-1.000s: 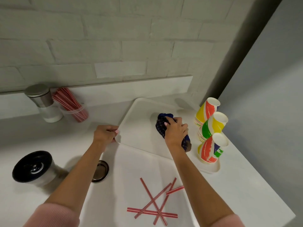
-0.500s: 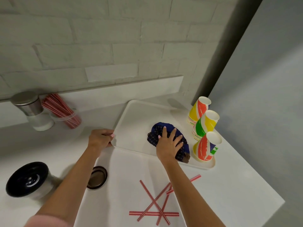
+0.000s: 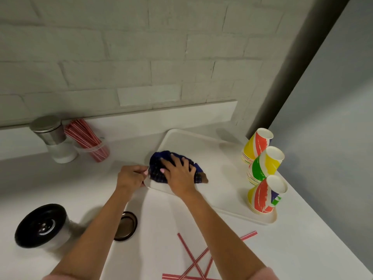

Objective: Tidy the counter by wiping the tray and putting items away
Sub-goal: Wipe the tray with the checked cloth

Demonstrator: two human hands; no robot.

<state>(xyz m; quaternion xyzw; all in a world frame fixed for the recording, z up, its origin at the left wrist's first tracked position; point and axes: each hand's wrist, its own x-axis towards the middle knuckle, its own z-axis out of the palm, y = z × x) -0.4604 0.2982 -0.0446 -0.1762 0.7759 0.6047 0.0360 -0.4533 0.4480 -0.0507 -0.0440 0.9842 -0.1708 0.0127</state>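
Observation:
A white tray (image 3: 203, 146) lies on the white counter, toward the back right. A dark blue checked cloth (image 3: 156, 170) sits crumpled at the tray's near left corner. My right hand (image 3: 178, 173) presses flat on the cloth, fingers spread. My left hand (image 3: 131, 175) pinches the tray's left corner beside the cloth. Three stacks of colourful paper cups (image 3: 262, 168) stand upside down along the tray's right side. Several red-and-white straws (image 3: 193, 261) lie crossed on the counter near me.
At the back left stand a jar with a metal lid (image 3: 53, 138) and a clear cup of red straws (image 3: 88, 140). A black-lidded canister (image 3: 41, 225) sits at the near left, a round metal lid (image 3: 126, 226) beside my left forearm. The counter's edge runs down the right.
My right hand slid the cloth leftward across the tray, from beside the cups to the left corner, and flattened onto it. My left hand kept its hold on the tray's corner.

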